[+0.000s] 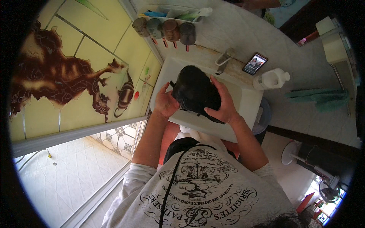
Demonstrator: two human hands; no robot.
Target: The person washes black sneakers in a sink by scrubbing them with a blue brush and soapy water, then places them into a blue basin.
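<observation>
Over a white washbasin (pixel 166 71) I hold up a black, slightly shiny bag-like item (pixel 194 88), tilted, with a short dark tab poking out at its upper left. My left hand (pixel 166 101) supports its left side, palm partly turned up. Around its right side, my right hand (pixel 223 102) has the thumb low and the fingers spread along the edge. The item's underside and part of the basin behind it are hidden. Just beyond it rises a metal faucet (pixel 225 58), apart from both hands.
Right of the faucet lie a lit phone (pixel 255 63) and a white jug with a handle (pixel 271 79). Several cups (pixel 172 30) hang below a toothbrush holder (pixel 174 14). A green towel (pixel 319 98) hangs at right. A patterned yellow panel (pixel 94 65) borders the left.
</observation>
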